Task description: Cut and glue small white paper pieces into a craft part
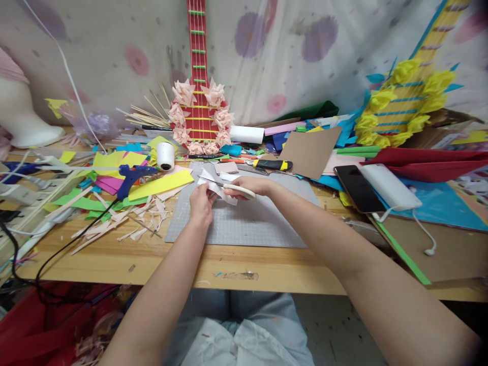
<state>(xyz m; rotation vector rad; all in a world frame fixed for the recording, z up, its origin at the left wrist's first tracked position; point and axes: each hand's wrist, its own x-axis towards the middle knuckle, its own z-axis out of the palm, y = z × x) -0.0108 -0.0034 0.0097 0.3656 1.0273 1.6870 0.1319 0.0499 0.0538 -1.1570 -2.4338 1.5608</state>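
Note:
My left hand (201, 201) pinches a small piece of pale pink paper (213, 186) above the grey cutting mat (247, 223). My right hand (249, 185) grips cream-handled scissors (239, 190), whose blades point left into the paper. Both hands meet over the far middle of the mat. More pale paper pieces (226, 168) lie on the mat just beyond them.
A blue glue gun (131, 177) with a black cord, a white tape roll (165, 155) and coloured paper strips lie left. A yellow-black utility knife (272, 164), cardboard (310, 151), a phone (358, 188) and a white power bank (389, 186) lie right. Two decorated paper guitars (198, 109) lean behind.

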